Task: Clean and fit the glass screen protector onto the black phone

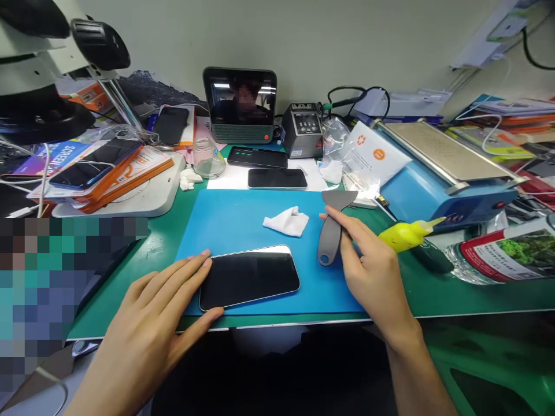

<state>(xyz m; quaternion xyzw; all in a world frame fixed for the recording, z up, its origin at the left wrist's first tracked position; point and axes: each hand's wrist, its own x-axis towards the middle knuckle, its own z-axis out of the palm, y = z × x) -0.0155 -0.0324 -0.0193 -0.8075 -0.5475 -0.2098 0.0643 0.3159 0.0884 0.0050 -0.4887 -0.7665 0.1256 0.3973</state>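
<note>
A smartphone [251, 278] with a dark screen lies face up on the blue mat [225, 214], near its front edge. My left hand [158, 318] holds the phone's left end, fingertips at the upper corner and thumb at the lower edge. In my right hand [375, 268] is a grey scraper [330, 236], pinched between thumb and fingers. Its wide blade points away from me and its handle, with a hole at the end, points toward me. A crumpled white cloth [287, 222] rests on the mat behind the phone.
Two more phones lie behind the mat, before a smart display [240, 134] and a black control box [302, 130]. A glass jar [208, 159] stands left of them. To the right are a blue heating plate machine [427, 193], a yellow bottle [403, 236] and a labelled clear bottle [507, 251]. A microscope [39, 75] overhangs the left.
</note>
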